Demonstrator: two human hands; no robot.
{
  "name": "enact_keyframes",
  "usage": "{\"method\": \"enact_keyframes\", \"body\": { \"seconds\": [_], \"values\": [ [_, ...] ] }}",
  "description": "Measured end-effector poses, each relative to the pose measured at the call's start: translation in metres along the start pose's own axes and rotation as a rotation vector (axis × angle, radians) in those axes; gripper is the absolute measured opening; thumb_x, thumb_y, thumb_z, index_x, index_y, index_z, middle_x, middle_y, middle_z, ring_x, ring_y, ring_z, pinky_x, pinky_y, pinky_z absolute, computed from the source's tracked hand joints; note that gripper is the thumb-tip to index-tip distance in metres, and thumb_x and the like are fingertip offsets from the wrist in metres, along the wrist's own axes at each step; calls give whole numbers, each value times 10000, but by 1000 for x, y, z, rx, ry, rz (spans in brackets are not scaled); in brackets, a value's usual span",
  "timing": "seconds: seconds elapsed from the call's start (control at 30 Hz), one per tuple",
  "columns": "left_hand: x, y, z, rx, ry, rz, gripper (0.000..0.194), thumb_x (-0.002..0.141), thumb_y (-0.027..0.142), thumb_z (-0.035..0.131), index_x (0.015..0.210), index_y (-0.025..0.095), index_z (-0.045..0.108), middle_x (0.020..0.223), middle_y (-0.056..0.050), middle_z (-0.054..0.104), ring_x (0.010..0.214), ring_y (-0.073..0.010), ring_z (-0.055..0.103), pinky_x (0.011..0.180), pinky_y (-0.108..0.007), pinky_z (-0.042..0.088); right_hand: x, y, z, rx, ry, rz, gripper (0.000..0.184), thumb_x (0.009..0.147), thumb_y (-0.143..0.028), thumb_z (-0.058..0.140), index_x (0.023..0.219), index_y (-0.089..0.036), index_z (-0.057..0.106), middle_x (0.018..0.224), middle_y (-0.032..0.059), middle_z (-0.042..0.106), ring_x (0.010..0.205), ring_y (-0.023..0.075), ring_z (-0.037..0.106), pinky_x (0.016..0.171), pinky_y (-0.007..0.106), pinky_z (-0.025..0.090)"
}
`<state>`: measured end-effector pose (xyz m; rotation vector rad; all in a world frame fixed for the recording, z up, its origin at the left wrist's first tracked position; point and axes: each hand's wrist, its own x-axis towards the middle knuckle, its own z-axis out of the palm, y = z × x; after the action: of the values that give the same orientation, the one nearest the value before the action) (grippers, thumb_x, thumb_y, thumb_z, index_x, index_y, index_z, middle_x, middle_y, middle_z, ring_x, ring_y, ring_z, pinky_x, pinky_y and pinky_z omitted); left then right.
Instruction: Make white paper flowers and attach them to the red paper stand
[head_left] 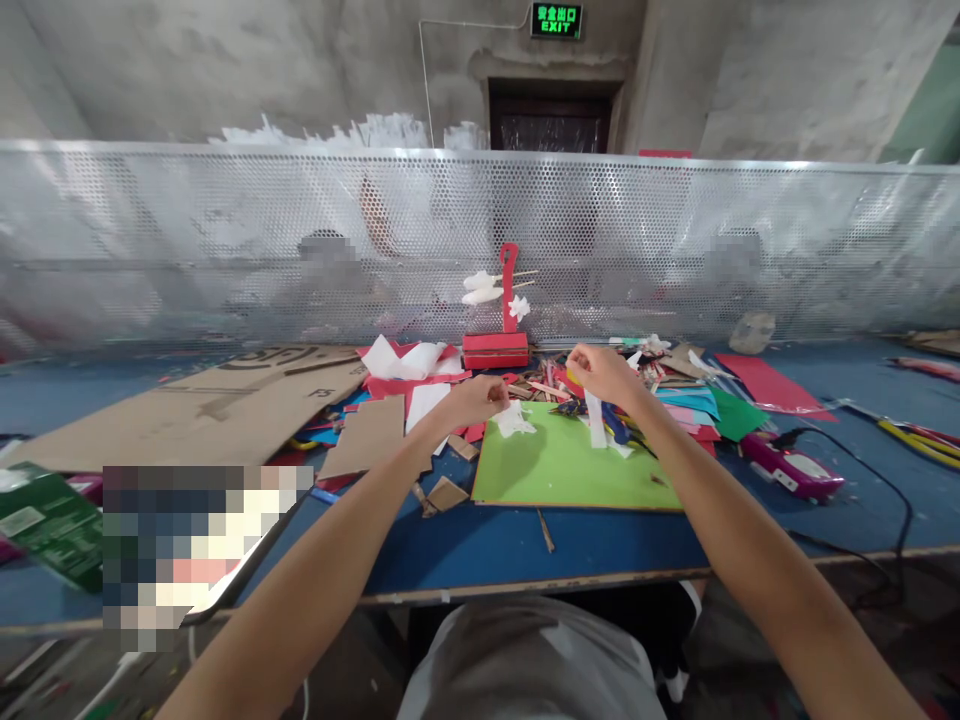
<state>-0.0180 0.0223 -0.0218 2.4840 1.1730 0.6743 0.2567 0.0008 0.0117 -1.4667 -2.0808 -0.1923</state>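
Observation:
My left hand [480, 398] is closed in a pinch above the upper left corner of a green board [555, 470]. A jagged white paper piece [515, 418] is just below its fingertips; whether they hold it I cannot tell. To the right, my right hand [606, 372] is pinched over the board's far edge. A white paper strip [596, 418] hangs down under its fingers, and a small yellow thing [574, 377] shows at the fingertips. Blue-handled pliers [618, 426] lie beside the strip. Behind both hands stands a red box [496, 350] with an upright red strip [509, 290] carrying white shapes.
Flattened cardboard [202, 405] covers the table's left side, with a pixelated screen [195, 545] nearer me. Coloured paper scraps [694, 400] heap along the back. At right are a purple device [795, 468] with a black cable and yellow-handled pliers [919, 440]. A perforated metal panel [262, 250] borders the table.

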Motion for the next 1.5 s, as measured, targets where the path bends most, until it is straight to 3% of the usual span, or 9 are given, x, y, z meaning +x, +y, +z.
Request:
{"method": "enact_keyframes", "body": {
  "seconds": [0.13,0.3,0.63,0.87,0.97,1.1,1.27,1.37,1.5],
  "values": [
    [-3,1,0,159,28,-53,153,806,317,570,840,193,654,868,-58,724,749,-187,651,650,-256,419,0,25,2,-156,-192,126,299,851,-446,591,1000,-193,655,889,106,712,780,225,634,635,285,368],
    [-4,3,0,188,70,-76,216,837,377,553,874,197,667,867,-67,726,741,-191,650,642,-251,404,-2,40,4,-281,-365,201,432,810,-525,629,1074,-183,650,1079,156,686,900,280,657,667,316,411],
    [-1,-1,-1,226,151,-68,213,881,360,509,865,209,658,798,-63,701,754,-203,631,658,-261,396,0,42,5,-181,-391,126,201,821,-260,634,1006,-203,688,1017,91,699,899,220,657,705,283,428],
    [-3,5,-3,202,186,-54,161,865,315,535,847,207,653,861,-65,706,774,-207,632,670,-274,404,2,39,3,35,-292,69,269,761,-113,611,1017,-169,671,858,61,696,745,170,627,664,254,430],
    [-2,10,-5,123,188,-9,158,871,318,533,872,199,636,869,-58,700,779,-193,630,682,-277,423,2,31,1,283,-213,-20,264,790,-165,604,1051,-163,635,870,57,679,775,163,630,699,258,466],
    [-2,22,-6,-183,152,123,189,875,332,559,962,166,591,955,-77,684,819,-172,632,714,-277,463,-2,8,-5,611,-199,-103,324,810,-245,629,1124,-188,570,936,50,642,817,156,633,735,275,507],
    [-8,42,-5,-531,23,182,424,859,380,626,1190,156,485,1047,-115,664,907,-185,641,748,-300,492,-9,-26,-6,773,-213,-182,346,810,-305,678,1123,-229,548,900,29,610,776,152,614,680,278,513],
    [-9,47,-5,-564,31,213,461,843,363,655,1207,149,468,974,-91,659,841,-163,633,717,-287,485,-11,-38,3,812,-256,-213,349,806,-319,693,1111,-239,542,887,21,590,750,143,588,657,274,499],
    [-5,41,-3,-481,144,218,367,828,319,670,1123,150,530,824,-34,631,737,-133,597,664,-266,463,-12,-45,13,849,-278,-216,333,782,-296,710,1047,-238,518,851,-3,554,738,132,564,660,269,484]
  ]
}}
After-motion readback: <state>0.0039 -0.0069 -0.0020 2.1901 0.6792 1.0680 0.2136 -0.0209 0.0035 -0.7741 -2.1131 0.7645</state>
